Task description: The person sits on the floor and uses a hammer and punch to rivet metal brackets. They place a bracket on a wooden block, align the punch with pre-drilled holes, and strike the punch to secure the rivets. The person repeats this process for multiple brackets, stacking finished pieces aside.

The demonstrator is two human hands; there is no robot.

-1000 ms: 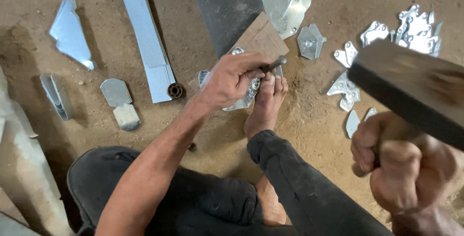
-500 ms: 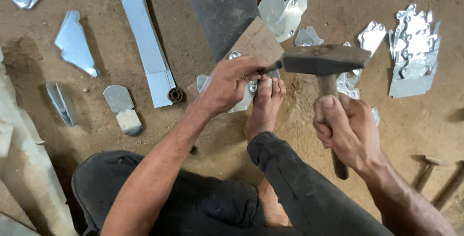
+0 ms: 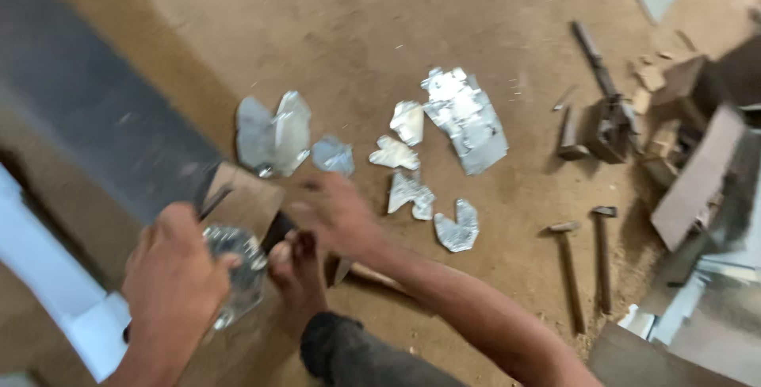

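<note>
Nearest the camera, the left hand [image 3: 170,264] presses down on a crinkled, shiny sheet-metal piece [image 3: 238,272] that lies flat on the sandy brown dirt floor [image 3: 444,22]; the fingers curl over the piece's left edge, and a thin dark metal rod [image 3: 214,203] rises from the grip, its long axis running from the hand up and to the right. Just right of the piece, the person's bare foot [image 3: 297,276] rests beside it, toes pointing away from the body, with the dark trouser cuff [image 3: 341,343] below.

The right hand [image 3: 337,216] is blurred and lies low over the floor just beyond the toes. A pale wooden handle [image 3: 372,276] shows under the wrist, running down and to the right, with a dark head [image 3: 273,232] beside the foot; whether the fingers close round the handle cannot be told.

Behind the hands lies a tan wooden block [image 3: 250,197] and a broad dark grey metal plate [image 3: 95,117] stretching to the upper left. Farther out, several cut silver sheet-metal scraps [image 3: 412,157] are scattered on the floor, the largest [image 3: 468,117] lying near the middle. To the right, two small hammers [image 3: 587,264] lie side by side, handles pointing toward the person. Beyond them sits a blurred heap of dark tools and wood offcuts [image 3: 626,109].
</note>
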